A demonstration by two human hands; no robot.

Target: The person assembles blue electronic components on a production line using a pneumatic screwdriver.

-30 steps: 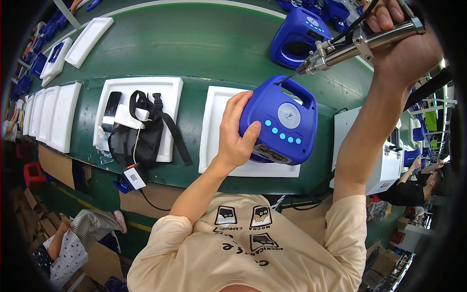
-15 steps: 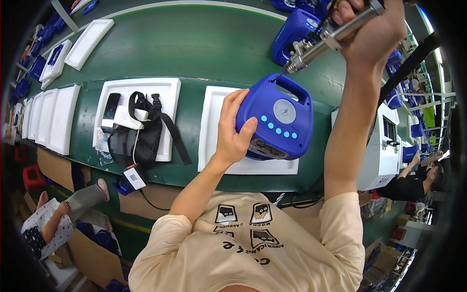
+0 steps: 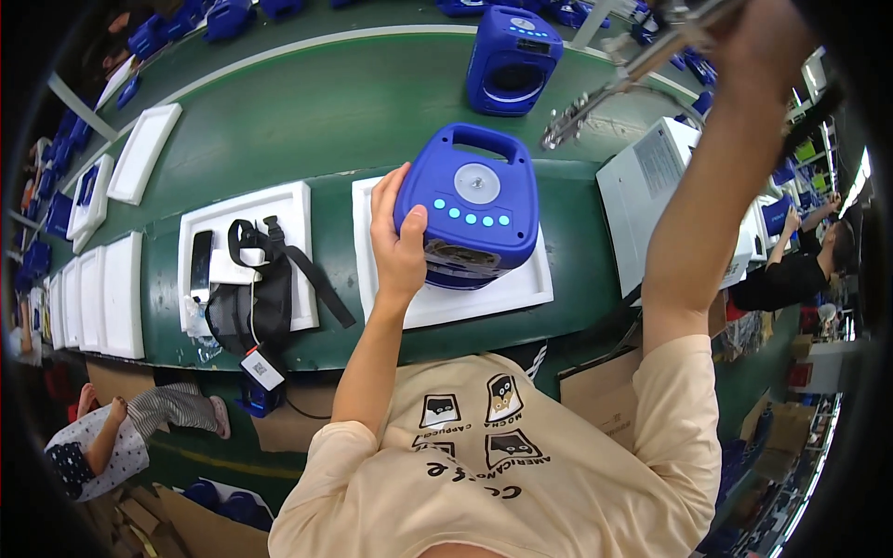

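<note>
A blue portable speaker [image 3: 507, 195] with a carry handle, a round clear disc and a row of light-blue buttons rests on a white foam tray [image 3: 521, 296]. My left hand [image 3: 398, 242] grips its left side, thumb on the top face near the buttons and fingers along the edge. High at the right, my right hand [image 3: 763, 46] is closed around a long metal power screwdriver [image 3: 619, 84]. The tool is smeared by motion, and its tip is apart from the speaker, to the upper right of it.
Beyond, a second blue speaker [image 3: 513, 70] stands on the green bench. To the right is a white machine [image 3: 656, 172]. A foam tray [image 3: 302, 209] on the left holds a black bag [image 3: 251, 312] and a phone [image 3: 201, 265]. Foam pieces [image 3: 121, 293] line the far left; people sit nearby.
The screwdriver has lifted off the speaker's corner and moved up and right with my right hand. The speaker, tilted before, now sits more level on the tray, my left hand still on it.
</note>
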